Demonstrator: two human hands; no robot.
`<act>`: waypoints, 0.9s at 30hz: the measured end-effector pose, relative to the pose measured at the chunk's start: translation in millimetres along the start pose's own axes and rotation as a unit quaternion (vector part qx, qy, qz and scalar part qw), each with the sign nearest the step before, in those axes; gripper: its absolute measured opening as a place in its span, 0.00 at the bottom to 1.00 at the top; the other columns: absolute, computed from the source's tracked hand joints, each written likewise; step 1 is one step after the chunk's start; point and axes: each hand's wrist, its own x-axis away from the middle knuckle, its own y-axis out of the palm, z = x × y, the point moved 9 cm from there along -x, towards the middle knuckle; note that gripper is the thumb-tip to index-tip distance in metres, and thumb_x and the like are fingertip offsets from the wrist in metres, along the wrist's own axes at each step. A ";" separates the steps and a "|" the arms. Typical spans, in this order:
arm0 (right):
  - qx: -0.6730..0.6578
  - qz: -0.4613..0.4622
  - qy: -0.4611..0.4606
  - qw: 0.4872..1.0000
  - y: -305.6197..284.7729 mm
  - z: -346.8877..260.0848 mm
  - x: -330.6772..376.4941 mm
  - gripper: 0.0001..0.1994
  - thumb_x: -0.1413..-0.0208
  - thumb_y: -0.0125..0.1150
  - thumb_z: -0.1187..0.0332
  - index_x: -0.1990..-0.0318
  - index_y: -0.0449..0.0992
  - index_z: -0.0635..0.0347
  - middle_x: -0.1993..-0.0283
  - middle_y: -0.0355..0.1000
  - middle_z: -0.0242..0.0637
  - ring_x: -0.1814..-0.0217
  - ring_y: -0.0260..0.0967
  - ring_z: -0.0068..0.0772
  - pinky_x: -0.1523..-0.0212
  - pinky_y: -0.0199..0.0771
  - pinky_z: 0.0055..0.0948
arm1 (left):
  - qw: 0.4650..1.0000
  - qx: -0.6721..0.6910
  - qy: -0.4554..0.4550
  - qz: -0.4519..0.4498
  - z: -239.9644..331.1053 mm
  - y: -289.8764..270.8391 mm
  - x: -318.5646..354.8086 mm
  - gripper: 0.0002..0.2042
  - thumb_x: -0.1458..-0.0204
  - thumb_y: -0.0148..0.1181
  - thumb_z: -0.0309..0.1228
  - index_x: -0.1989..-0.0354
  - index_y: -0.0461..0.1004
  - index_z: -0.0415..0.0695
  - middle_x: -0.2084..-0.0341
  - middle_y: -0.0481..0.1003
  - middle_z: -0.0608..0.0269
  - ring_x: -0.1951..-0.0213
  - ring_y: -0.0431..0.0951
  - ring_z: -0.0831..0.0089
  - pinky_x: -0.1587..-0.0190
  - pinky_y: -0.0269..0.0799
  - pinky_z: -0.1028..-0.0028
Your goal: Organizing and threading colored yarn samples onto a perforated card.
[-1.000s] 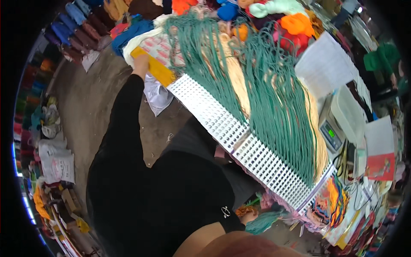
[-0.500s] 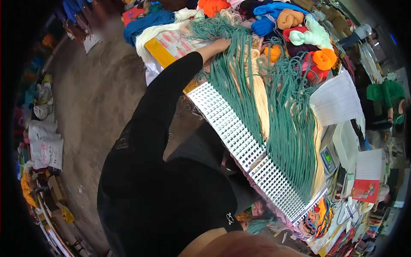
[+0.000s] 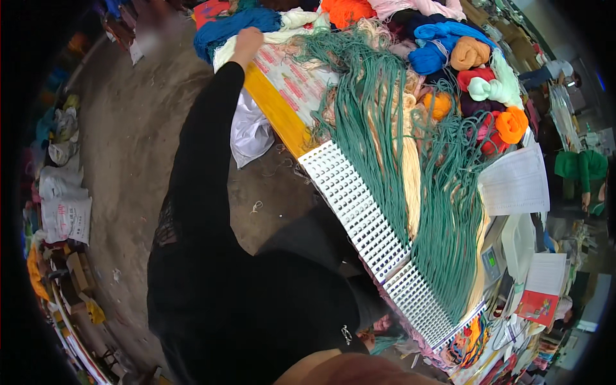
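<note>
My left hand point(image 3: 247, 46) is at the table's far left, fingers curled onto the white yarn skein point(image 3: 224, 51) beside a dark blue skein point(image 3: 234, 27). Its fingertips are hidden. Only a small part of my right hand point(image 3: 366, 339) shows low by my body, and its fingers cannot be made out. Long green yarn strands point(image 3: 366, 109) with cream strands point(image 3: 410, 186) among them fan across the table. Their near ends meet white strips with rows of dark holes point(image 3: 359, 212) along the edge.
Orange point(image 3: 511, 125), blue point(image 3: 428, 58), tan point(image 3: 469, 53) and mint point(image 3: 486, 90) skeins crowd the far side. Paper sheets point(image 3: 516, 179) and a scale point(image 3: 491, 263) stand at right. A yellow table edge point(image 3: 276, 109) and a white bag point(image 3: 251, 131) lie near my left arm.
My left hand has left the green strands and moved left to the white yarn skein. The view has shifted slightly. The green strands lie much as before.
</note>
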 end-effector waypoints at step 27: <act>0.173 -0.143 -0.025 0.974 -37.9 8.8 -26.3 0.04 0.47 0.47 0.71 0.65 0.65 0.60 0.76 0.68 0.41 0.82 0.66 0.37 0.87 0.65 0.30 | 0.983 -0.037 -0.162 -0.071 -58.3 30.8 -54.6 0.23 0.57 0.52 0.38 0.48 0.66 0.55 0.46 0.61 0.58 0.47 0.60 0.51 0.50 0.55 0.48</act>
